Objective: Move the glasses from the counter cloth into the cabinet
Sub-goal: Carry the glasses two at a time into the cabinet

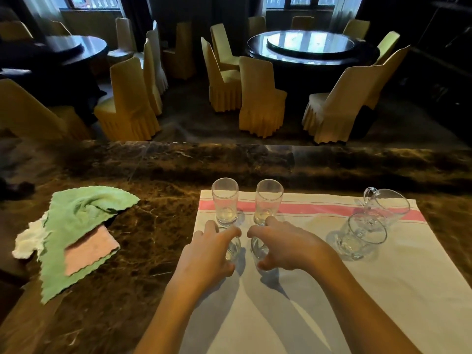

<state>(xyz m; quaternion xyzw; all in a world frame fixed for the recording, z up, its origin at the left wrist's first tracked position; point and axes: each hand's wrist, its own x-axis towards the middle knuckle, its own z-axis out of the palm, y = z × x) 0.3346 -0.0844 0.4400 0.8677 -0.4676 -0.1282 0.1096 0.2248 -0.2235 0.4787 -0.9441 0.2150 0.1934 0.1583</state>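
Observation:
A white counter cloth (332, 290) with a pink stripe lies on the marble counter. Two tall clear glasses stand at its far edge, one on the left (225, 201) and one on the right (268, 201). Just in front of them my left hand (208, 254) wraps over a small clear glass (233, 249), and my right hand (286, 245) wraps over another small glass (258, 247). Both small glasses rest on the cloth, mostly hidden by my fingers. Two handled glass mugs stand at the cloth's right, one far (387, 206) and one near (361, 237). No cabinet is in view.
Left of the cloth lies a pile of rags: green (76, 226), pink (89, 249) and white (28, 244). The dark marble counter (153, 226) has a raised ledge (229, 159) along its far side. Beyond are covered chairs and round dining tables.

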